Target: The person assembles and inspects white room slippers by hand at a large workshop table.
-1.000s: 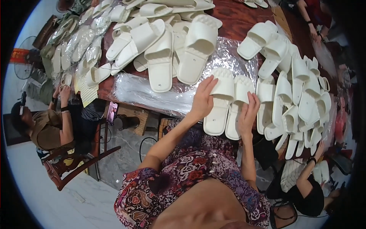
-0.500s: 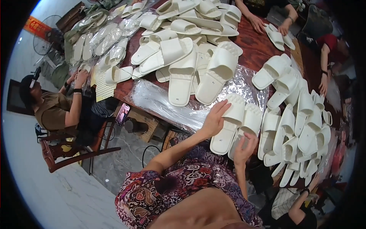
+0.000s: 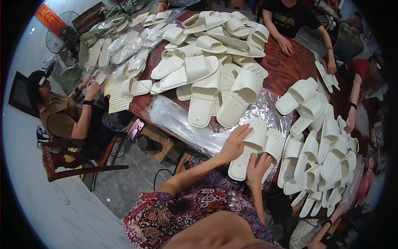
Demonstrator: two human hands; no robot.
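Observation:
A pair of white open-toe slippers lies side by side near the table edge in front of me: the left slipper and the right slipper. My left hand rests its stretched fingers against the left slipper's strap. Lower down, my right hand lies across where the two slippers meet, its fingers extended over the right slipper and its thumb near the left one. Part of the right slipper is hidden under that hand. Beneath the pair spreads clear plastic wrapping.
A big heap of white slippers covers the table's middle; another pile stands at right. Bagged slippers lie far left beside a sticker sheet. Co-workers sit around the table. A chair and a phone are at left.
My right hand has moved from beside the pair onto the slippers. My left hand stays at the left slipper. Across the table, a co-worker's slippers have shifted toward the right edge. The whole view has shifted slightly.

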